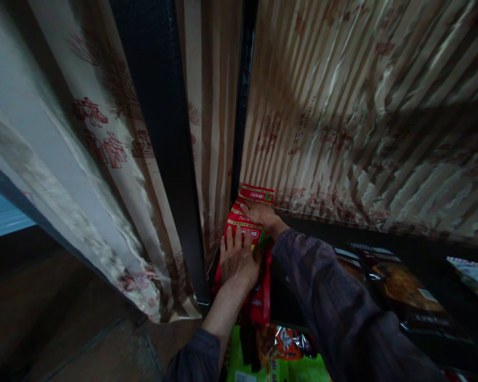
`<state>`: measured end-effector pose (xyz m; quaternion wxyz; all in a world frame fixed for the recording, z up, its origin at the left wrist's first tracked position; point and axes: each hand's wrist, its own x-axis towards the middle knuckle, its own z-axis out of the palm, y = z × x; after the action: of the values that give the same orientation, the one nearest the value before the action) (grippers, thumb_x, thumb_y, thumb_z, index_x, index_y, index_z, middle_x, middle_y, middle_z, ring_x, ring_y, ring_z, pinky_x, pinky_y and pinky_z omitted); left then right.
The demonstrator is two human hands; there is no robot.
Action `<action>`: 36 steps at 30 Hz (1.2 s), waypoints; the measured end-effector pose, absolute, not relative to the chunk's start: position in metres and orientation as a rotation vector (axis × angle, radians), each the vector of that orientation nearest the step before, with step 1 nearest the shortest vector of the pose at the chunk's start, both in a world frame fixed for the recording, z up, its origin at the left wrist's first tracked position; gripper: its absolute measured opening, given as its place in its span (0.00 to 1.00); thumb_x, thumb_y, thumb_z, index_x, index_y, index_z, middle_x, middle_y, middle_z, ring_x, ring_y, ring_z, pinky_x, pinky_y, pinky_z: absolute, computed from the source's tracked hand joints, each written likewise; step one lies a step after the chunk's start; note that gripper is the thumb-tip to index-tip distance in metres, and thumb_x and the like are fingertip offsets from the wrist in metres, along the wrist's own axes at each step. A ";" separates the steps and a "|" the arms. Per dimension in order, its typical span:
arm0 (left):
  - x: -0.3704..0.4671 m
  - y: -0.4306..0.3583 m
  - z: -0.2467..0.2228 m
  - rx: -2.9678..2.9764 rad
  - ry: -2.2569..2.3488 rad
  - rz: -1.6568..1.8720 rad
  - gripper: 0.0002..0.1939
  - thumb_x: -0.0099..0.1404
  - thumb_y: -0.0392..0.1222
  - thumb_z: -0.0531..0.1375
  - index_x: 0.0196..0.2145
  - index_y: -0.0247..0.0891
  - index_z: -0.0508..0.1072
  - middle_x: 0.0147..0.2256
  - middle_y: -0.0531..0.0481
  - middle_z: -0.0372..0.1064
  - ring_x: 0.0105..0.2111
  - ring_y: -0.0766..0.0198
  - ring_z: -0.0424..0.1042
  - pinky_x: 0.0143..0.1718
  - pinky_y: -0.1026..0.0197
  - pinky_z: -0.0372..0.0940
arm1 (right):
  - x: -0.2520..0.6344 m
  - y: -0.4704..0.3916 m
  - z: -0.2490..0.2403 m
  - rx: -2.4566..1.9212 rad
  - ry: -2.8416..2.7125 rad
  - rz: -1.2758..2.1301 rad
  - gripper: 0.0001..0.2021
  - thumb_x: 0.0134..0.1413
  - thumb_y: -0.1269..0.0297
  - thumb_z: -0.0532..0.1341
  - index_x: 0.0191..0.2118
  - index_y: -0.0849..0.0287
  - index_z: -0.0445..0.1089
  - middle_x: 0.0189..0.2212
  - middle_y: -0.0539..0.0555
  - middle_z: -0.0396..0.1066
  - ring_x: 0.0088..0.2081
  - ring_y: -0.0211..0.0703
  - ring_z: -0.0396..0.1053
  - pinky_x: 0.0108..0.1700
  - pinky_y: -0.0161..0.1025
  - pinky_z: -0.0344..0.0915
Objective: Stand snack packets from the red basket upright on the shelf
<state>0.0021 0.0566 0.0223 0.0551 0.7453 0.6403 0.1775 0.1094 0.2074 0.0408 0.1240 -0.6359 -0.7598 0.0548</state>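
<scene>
A row of red snack packets (258,196) with gold bands and white labels stands in the corner of a dark shelf. My left hand (239,260) lies flat on the nearer packets, fingers stretched out and apart. Farther in, my right hand (261,213) rests across the packets behind, its fingers extended to the left, open as well. Under my left palm another red packet (258,300) hangs toward the front edge. Parts of the packets are hidden beneath both hands.
A black upright post (171,143) stands left of my hands. Printed, pleated paper sheeting (342,106) lines the back and side. Dark brown packets (406,286) lie on the shelf to the right. Below are green packages (298,371) and an orange packet (289,342).
</scene>
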 end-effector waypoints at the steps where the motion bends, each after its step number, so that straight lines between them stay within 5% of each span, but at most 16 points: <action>1: 0.002 0.057 0.023 2.257 1.943 0.532 0.31 0.69 0.54 0.49 0.66 0.39 0.61 0.68 0.42 0.50 0.69 0.45 0.44 0.67 0.42 0.45 | 0.109 0.207 0.042 -1.873 -2.231 0.135 0.24 0.68 0.51 0.45 0.59 0.51 0.68 0.59 0.56 0.69 0.60 0.57 0.64 0.62 0.55 0.55; 6: 0.004 0.056 0.022 2.260 1.954 0.535 0.31 0.68 0.52 0.51 0.65 0.39 0.61 0.68 0.42 0.50 0.69 0.45 0.44 0.67 0.42 0.45 | 0.109 0.197 0.049 -1.875 -2.242 -0.025 0.26 0.68 0.53 0.43 0.66 0.56 0.59 0.65 0.59 0.60 0.67 0.58 0.52 0.65 0.55 0.49; 12: 0.005 0.056 0.023 2.303 1.944 0.551 0.32 0.66 0.50 0.53 0.65 0.35 0.62 0.68 0.39 0.49 0.69 0.43 0.43 0.68 0.41 0.43 | 0.102 0.158 0.057 -1.959 -2.182 -0.033 0.25 0.66 0.57 0.48 0.65 0.55 0.60 0.70 0.57 0.51 0.71 0.61 0.38 0.68 0.58 0.38; 19: 0.004 0.054 0.028 2.301 1.969 0.551 0.32 0.67 0.44 0.51 0.66 0.29 0.58 0.68 0.38 0.50 0.69 0.47 0.45 0.68 0.46 0.46 | 0.106 0.116 0.044 -2.022 -1.892 0.181 0.26 0.64 0.59 0.51 0.67 0.49 0.57 0.70 0.54 0.49 0.71 0.57 0.41 0.67 0.57 0.47; 26: -0.004 0.054 0.036 2.205 2.054 0.598 0.29 0.72 0.49 0.46 0.64 0.32 0.63 0.67 0.36 0.51 0.69 0.46 0.46 0.65 0.46 0.51 | 0.116 0.079 0.016 -1.796 -1.703 0.289 0.25 0.63 0.64 0.52 0.64 0.58 0.59 0.69 0.59 0.50 0.72 0.51 0.39 0.69 0.53 0.47; 32: -0.003 0.058 0.038 2.153 2.020 0.515 0.29 0.72 0.49 0.46 0.66 0.33 0.59 0.69 0.37 0.47 0.69 0.45 0.43 0.65 0.44 0.52 | 0.108 0.061 0.025 -1.784 -1.610 0.558 0.24 0.62 0.68 0.53 0.64 0.59 0.60 0.69 0.59 0.51 0.68 0.50 0.52 0.66 0.47 0.55; 36: -0.005 0.060 0.033 2.194 1.985 0.611 0.29 0.72 0.48 0.46 0.65 0.30 0.60 0.69 0.34 0.46 0.69 0.44 0.43 0.66 0.44 0.50 | 0.110 0.055 0.034 -1.763 -1.555 0.547 0.26 0.62 0.68 0.54 0.66 0.64 0.57 0.70 0.63 0.48 0.70 0.50 0.46 0.69 0.46 0.50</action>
<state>-0.0047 0.0601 0.0325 0.0602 0.7248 0.6560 0.2019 0.1101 0.0554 0.0337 0.3560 -0.6825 -0.6021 0.2119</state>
